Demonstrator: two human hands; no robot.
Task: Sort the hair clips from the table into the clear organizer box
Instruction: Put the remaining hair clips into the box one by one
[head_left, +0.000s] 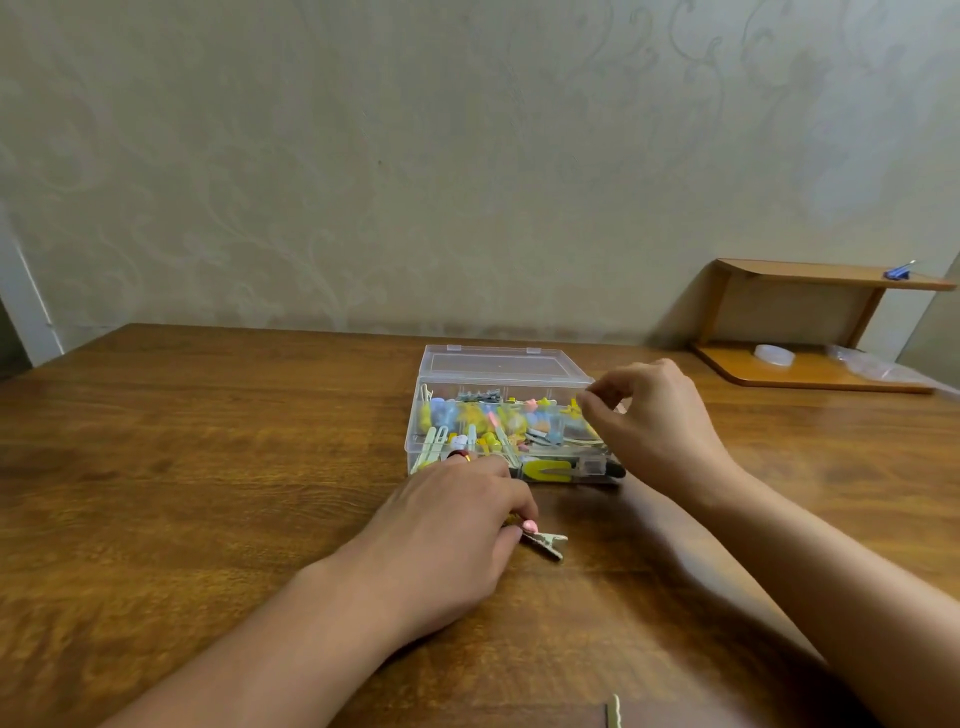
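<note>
Pinching a pink-topped metal clip against the table, the left hand had its fingers curled round the clip's near end, the toothed jaw sticking out to the right of the grip. Just beyond that grip stood the clear organizer box, lid back, its compartments already crowded with coloured clips. The right hand hovered over the box's right side, fingertips bunched; whether it held anything I cannot tell. One more clip lay nearer the person, so judging by this, little remained.
</note>
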